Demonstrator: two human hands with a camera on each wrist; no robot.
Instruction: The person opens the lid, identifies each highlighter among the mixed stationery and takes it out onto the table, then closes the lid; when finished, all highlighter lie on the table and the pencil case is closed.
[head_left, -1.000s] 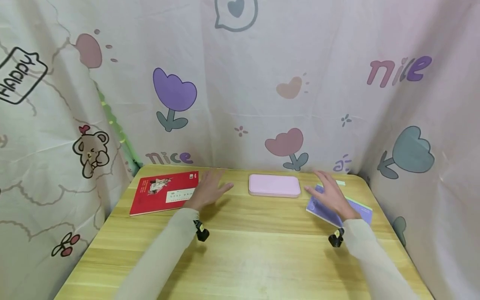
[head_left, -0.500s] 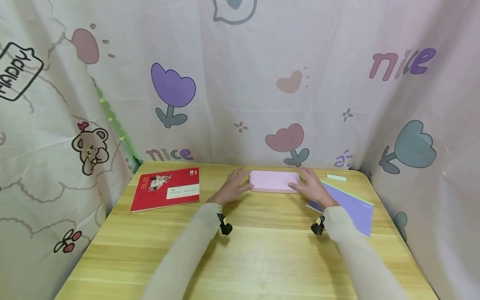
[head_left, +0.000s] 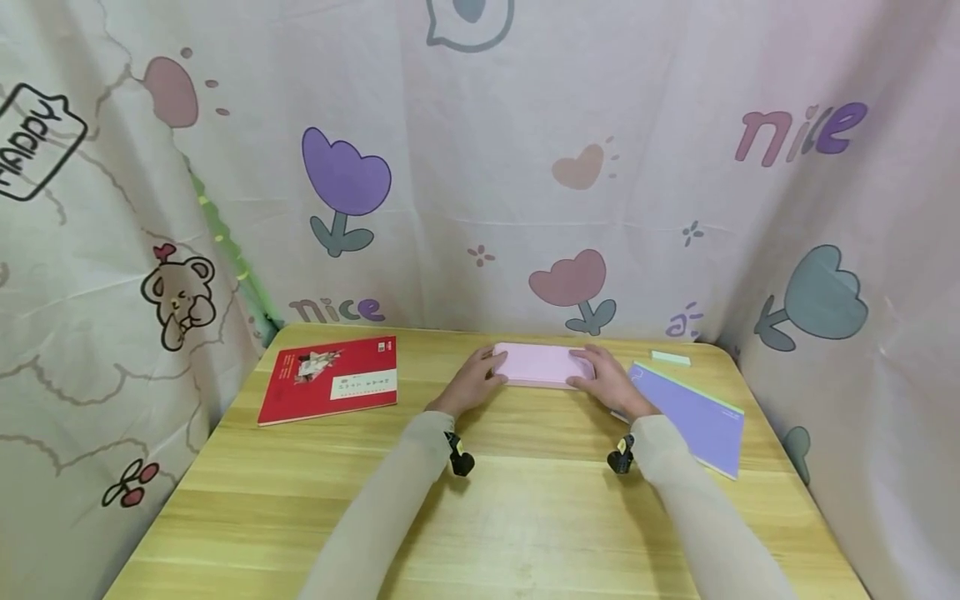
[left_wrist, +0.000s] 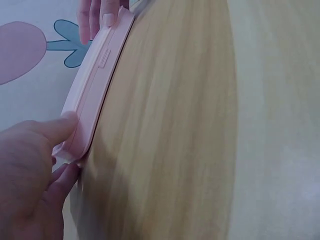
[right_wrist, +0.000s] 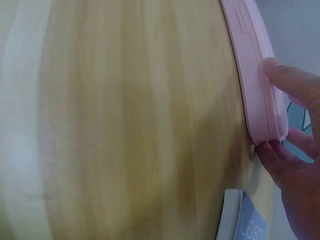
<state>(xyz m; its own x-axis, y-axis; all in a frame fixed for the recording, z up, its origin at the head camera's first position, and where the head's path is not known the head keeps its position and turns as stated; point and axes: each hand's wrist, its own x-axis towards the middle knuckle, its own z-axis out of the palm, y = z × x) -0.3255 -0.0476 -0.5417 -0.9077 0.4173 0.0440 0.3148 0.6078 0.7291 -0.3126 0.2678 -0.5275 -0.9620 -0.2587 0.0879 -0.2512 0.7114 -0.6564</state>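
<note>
A pink pencil case (head_left: pixel 536 364) with rounded corners lies at the back middle of the table. My left hand (head_left: pixel 471 383) grips its left end, and my right hand (head_left: pixel 611 385) grips the right end. In the left wrist view, the left thumb (left_wrist: pixel 64 127) presses the front edge of the case (left_wrist: pixel 97 87) while the fingers curl in at its end. The right wrist view has the right thumb (right_wrist: pixel 287 77) on the upper front edge and fingertips at the bottom corner. A small tab shows on the front side of the case.
On the left of the wooden table (head_left: pixel 517 517) lies a red booklet (head_left: pixel 330 379). A purple notebook (head_left: pixel 693 417) rests at the right, partly behind my right wrist, with a pale eraser-like block (head_left: pixel 671 358) beyond it. A printed curtain (head_left: pixel 465 167) hangs close behind the table.
Both hands have come inward from either side and now hold the pencil case's two ends. The booklet and the notebook have stayed put.
</note>
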